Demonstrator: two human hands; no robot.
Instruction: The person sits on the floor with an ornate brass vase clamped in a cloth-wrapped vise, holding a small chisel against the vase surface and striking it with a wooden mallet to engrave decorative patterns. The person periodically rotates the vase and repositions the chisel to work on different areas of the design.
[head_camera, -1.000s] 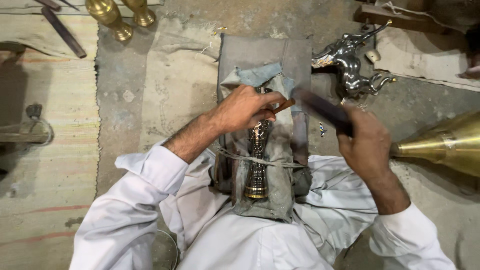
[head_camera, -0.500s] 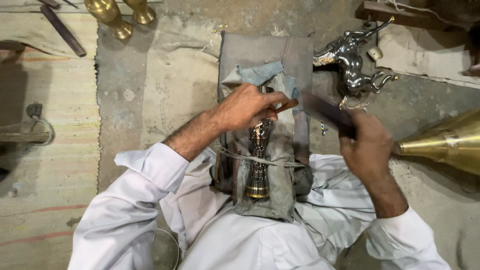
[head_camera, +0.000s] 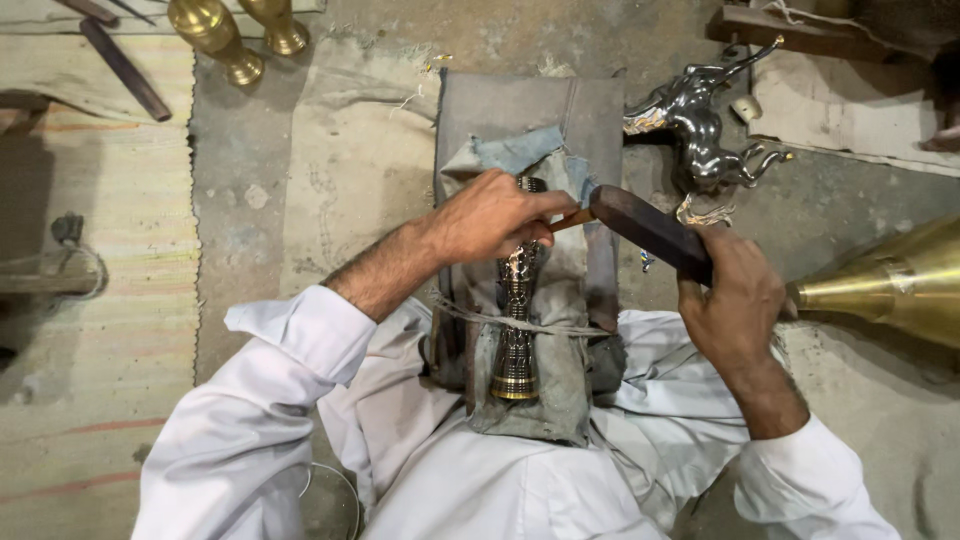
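Left hand (head_camera: 495, 215) reaches forward from a bent, white-sleeved arm, fingers pinched closed; right hand (head_camera: 735, 300) is fisted, wrist angled inward.

Shiny silver metal horse figurine (head_camera: 700, 125) top right; two small brass vases (head_camera: 240, 30) top left; large brass cone (head_camera: 885, 285) at right edge.

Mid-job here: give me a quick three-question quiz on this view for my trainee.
1. True or false: the right hand grips the dark wooden mallet.
2. What pins the engraved dark-and-brass vase to the grey cloth pad? A) a cord B) a clamp C) tape
3. Which hand holds the thin chisel at the vase's upper end?

Key: 1 true. 2 A, a thin cord crosses it. 3 The left hand.
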